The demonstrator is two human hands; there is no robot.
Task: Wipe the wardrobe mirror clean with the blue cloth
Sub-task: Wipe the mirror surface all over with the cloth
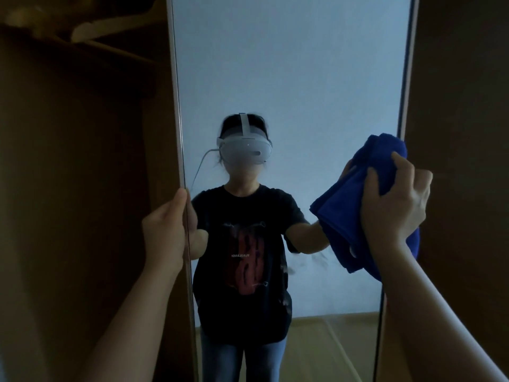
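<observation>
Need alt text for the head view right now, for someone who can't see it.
A person's right hand presses a folded blue cloth against the right side of a tall wardrobe mirror, while the left hand grips the mirror's left edge. The mirror reflects the person wearing a headset; dark wood panels flank it.

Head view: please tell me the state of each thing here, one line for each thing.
Mirror: upright on the open wardrobe door, faint smudges low on the right.
Cloth: folded, bunched, pressed at the mirror's right edge.
Right hand: shut on the cloth.
Left hand: gripping the mirror's left edge.
Hanger: hanging inside the wardrobe.
</observation>
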